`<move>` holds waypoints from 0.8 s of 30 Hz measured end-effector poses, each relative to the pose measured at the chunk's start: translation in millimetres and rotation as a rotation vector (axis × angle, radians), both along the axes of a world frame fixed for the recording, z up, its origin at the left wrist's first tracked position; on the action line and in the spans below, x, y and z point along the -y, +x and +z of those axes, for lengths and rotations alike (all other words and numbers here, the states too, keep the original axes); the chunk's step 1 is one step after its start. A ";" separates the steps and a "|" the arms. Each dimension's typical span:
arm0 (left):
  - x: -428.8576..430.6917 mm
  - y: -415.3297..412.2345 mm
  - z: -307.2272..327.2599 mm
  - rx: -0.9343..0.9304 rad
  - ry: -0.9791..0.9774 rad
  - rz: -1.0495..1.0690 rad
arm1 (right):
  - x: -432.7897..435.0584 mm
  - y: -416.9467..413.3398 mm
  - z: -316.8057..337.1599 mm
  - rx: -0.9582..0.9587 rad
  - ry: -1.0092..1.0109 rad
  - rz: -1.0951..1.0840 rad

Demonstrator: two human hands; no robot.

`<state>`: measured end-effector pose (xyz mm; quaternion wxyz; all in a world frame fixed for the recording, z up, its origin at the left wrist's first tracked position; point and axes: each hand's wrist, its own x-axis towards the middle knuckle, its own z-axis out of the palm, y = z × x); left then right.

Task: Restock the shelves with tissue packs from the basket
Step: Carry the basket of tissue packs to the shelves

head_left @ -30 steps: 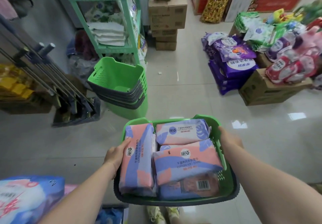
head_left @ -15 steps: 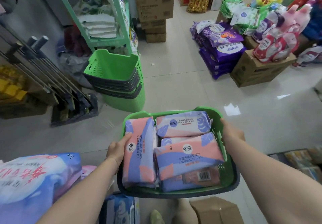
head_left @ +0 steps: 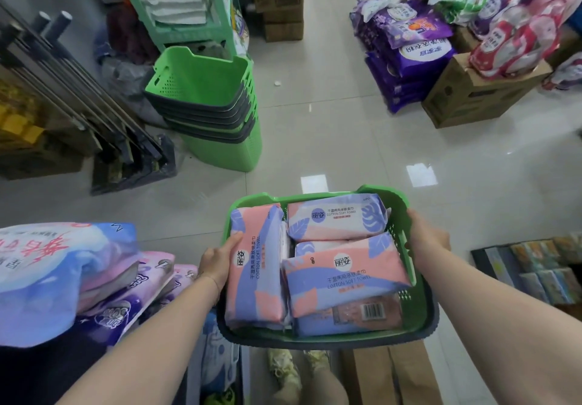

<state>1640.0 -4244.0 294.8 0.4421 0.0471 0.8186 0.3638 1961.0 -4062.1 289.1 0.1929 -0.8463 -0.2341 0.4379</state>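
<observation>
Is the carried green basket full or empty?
Full: tissue packs fill the green basket to its rim, some stacked.

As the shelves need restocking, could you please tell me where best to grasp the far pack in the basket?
Probably from above, pinching the far pack across its narrow width: it lies flat, label up, uncovered, with the basket wall close behind it.

A small shop: nested green plastic shopping baskets (head_left: pixel 204 105) stand stacked on the pale tiled floor (head_left: pixel 346 140). Purple printed plastic bags (head_left: pixel 406 58) lie piled beside a brown cardboard carton (head_left: pixel 472 99) topped with pink-and-red plastic pouches (head_left: pixel 510 42).
</observation>
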 end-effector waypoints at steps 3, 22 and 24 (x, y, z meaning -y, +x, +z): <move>-0.6 13.4 -22.9 0.012 -0.038 -0.001 | -4.5 12.8 -17.4 0.004 -0.024 0.013; -11.3 55.8 -188.1 0.101 -0.146 0.096 | -18.3 48.4 -189.6 0.064 -0.144 0.057; -12.7 53.3 -207.8 0.109 -0.157 0.085 | -18.5 46.7 -211.7 0.078 -0.140 0.069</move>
